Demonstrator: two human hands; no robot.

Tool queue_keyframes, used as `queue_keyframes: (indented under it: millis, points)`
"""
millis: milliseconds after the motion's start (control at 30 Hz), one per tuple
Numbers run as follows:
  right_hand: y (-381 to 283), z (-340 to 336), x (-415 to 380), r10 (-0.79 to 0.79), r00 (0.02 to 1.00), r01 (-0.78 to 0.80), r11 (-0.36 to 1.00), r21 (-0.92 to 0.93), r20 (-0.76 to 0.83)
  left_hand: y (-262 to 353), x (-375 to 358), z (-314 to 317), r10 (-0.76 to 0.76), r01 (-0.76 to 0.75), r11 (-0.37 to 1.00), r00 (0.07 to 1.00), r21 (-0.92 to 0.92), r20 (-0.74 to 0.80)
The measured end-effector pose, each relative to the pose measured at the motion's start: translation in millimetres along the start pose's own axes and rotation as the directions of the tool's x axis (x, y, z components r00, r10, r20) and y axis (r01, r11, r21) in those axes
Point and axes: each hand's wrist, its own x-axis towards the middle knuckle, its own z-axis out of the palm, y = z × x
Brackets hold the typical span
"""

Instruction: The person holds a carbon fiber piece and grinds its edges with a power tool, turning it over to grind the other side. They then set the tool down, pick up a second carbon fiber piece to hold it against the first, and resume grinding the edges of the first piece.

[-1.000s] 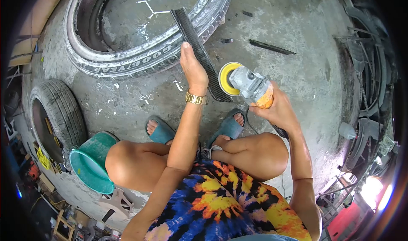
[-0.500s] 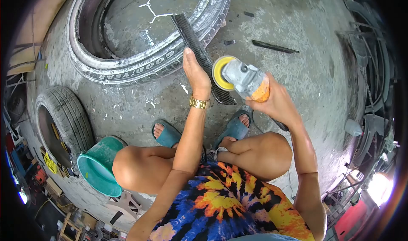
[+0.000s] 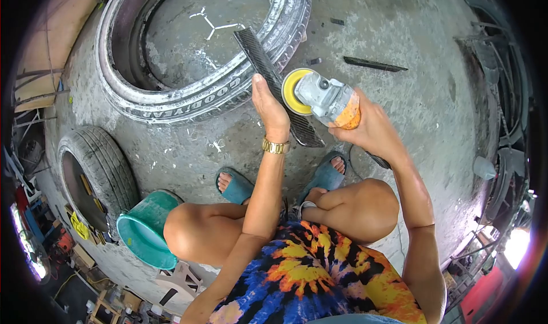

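My left hand (image 3: 270,110) grips a long black carbon-fibre strip (image 3: 311,131) along its left edge, its fingers mostly hidden behind it. The strip slants from over the tyre's rim down toward my feet, with a woven, glossy face. My right hand (image 3: 374,127) is wrapped round the orange and grey body of an angle grinder (image 3: 325,98). A round yellow pad (image 3: 295,92) on the grinder's head stands edge-on at the strip's right side, overlapping it in this view. The grinder's dark rear end shows below my right wrist.
A large whitened tyre (image 3: 171,110) lies flat ahead, and a second tyre (image 3: 111,164) stands at the left. Beside my left knee is a green bucket (image 3: 151,227). Another dark strip (image 3: 375,65) lies on the concrete floor (image 3: 399,107). Grey car parts (image 3: 502,84) line the right side.
The grinder's pad has moved a little up along the strip, toward its far end. My left hand keeps its hold. The whole view has shifted slightly.
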Motion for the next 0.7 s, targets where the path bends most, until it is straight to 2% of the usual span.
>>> queue_keyframes:
  millis: [100,200,267,400,500,633,700]
  points:
    - [-1.0,-2.8,-9.8,0.045,0.999,-0.044,0.998,-0.035,0.016,4.7,-0.3,-0.3,-0.006,0.006,1.0,1.0,0.028,0.007]
    - [3.2,-1.9,-10.5,0.014,1.0,-0.014,1.0,-0.02,0.0,1.1,-0.1,-0.6,0.018,-0.018,0.998,1.0,0.064,-0.008]
    - [-1.7,-2.0,-0.4,0.005,1.0,-0.005,1.0,-0.007,-0.005,2.2,0.0,-0.8,0.0,0.001,1.0,1.0,-0.005,0.022]
    - [0.9,-0.4,9.2,-0.039,0.999,0.039,0.999,-0.019,-0.013,13.0,-2.2,-3.9,-0.06,0.059,0.998,0.997,0.023,0.057]
    - [-1.4,-3.6,-4.0,0.02,1.0,-0.02,0.998,-0.053,0.002,13.6,-3.1,-2.8,-0.081,0.078,0.994,0.996,0.076,0.033]
    - [-3.9,-2.9,0.6,0.029,1.0,-0.029,0.998,-0.053,-0.009,10.1,-2.6,-2.7,-0.069,0.066,0.994,0.997,0.086,0.042]
    - [-7.7,-3.1,12.4,-0.019,1.0,0.017,0.997,-0.076,-0.024,10.8,-2.8,-2.0,-0.077,0.074,0.993,0.997,0.087,0.027]
